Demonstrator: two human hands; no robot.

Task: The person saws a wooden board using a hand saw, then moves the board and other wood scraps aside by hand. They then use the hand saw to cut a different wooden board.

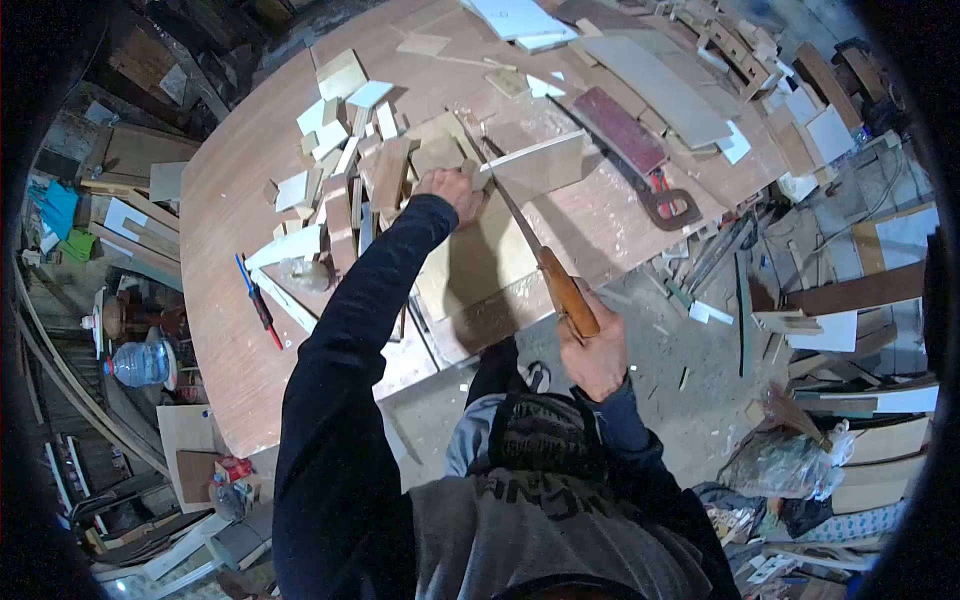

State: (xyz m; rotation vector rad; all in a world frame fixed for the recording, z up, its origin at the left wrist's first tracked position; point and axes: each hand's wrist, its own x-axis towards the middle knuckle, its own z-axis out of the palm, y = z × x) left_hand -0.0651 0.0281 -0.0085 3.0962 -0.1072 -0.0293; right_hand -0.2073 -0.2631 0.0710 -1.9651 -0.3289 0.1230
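My right hand [594,350] is wrapped round the wooden handle of a handsaw [570,300]. The narrow blade points away from me and crosses a thin board [540,163] close to its left end. That board stands on edge, with a white strip along its top. Beside the blade, my left hand [452,191] is closed with curled fingers at the board's left end; its fingertips are partly hidden. Under and in front of the hands lies a flat pale panel [470,265] on the table. Wood offcuts [388,172] are heaped just left of my left hand.
The brown worktable [225,350] carries a clamp-like red and black tool [670,205], a dark red block [620,130], long boards [660,90], a blue and red pen-like tool [260,303] and a clear plastic item [304,273]. Scrap wood [850,290] crowds the floor at right.
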